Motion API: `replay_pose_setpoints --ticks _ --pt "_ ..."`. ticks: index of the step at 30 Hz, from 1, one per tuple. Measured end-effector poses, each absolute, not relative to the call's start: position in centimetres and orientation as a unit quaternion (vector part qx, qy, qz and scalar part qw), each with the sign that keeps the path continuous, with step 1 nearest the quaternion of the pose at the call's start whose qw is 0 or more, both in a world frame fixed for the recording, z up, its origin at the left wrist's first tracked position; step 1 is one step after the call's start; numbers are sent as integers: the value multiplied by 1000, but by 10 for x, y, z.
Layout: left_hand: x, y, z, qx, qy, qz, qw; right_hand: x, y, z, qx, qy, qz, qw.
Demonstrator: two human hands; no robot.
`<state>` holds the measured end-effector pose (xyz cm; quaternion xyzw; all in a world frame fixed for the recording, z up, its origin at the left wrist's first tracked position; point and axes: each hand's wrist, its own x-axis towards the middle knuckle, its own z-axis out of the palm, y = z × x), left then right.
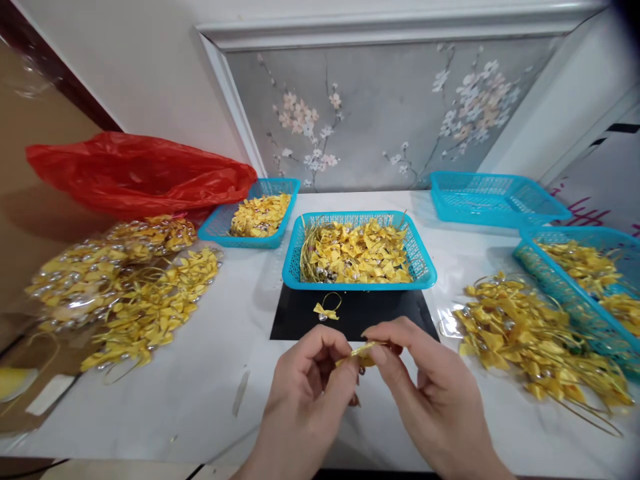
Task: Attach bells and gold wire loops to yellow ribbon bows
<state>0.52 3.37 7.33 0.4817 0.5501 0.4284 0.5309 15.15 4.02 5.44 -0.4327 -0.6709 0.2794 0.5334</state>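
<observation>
Between my two hands is a small yellow ribbon bow [367, 355], partly hidden by the fingers. My left hand [313, 393] pinches its left side, and my right hand [425, 393] pinches its right side with thumb and forefinger. Just beyond them a single bow with a cord loop and a silvery bead [326, 312] lies on a black mat [295, 319]. Behind it, a blue basket [360, 285] full of similar yellow bows and gold cords rests partly over the mat.
On the left are piled bows [150, 307], a red plastic bag [140, 173] and a blue basket [293, 207] of bows. At right stand another blue basket [500, 217], a filled basket [575, 293] and a heap of bows [520, 333]. A framed panel [370, 120] backs the table.
</observation>
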Motion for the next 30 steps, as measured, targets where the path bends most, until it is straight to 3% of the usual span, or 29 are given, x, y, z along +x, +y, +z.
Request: replay_pose_setpoints --ticks 7,16,22,30 --pt "4 33 72 465 583 436 504 175 48 65 -416 -638 515 394" --pt "-4 36 66 598 605 419 319 175 48 67 -389 -711 478 337" --pt "-6 37 68 630 590 413 291 166 45 61 -413 -737 412 343" --pt "-8 36 62 642 586 406 282 165 44 75 -336 -782 387 355"
